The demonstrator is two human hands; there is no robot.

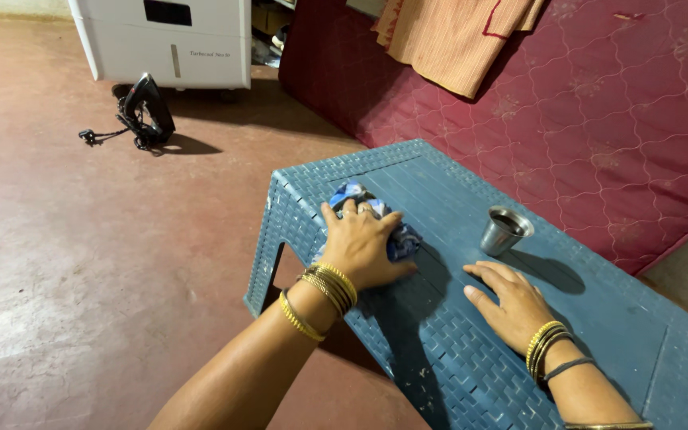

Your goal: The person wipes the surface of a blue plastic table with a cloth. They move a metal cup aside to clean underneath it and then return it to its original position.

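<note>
**Cloth pressed on the blue table**

A crumpled blue-and-white patterned cloth (pixel 392 231) is clamped under the left hand (pixel 360 247), fingers closed over it, near the far-left corner of the blue woven-pattern plastic table (pixel 455 350). The right hand (pixel 511 306) is laid flat and open on the table, holding nothing. A small steel tumbler (pixel 503 231) stands just beyond that hand; it could probably be toppled by a wide sweep of the cloth.

A home room: quilted maroon mattress (pixel 599 119), clothes iron (pixel 146 111) on red floor (pixel 81 279).
</note>
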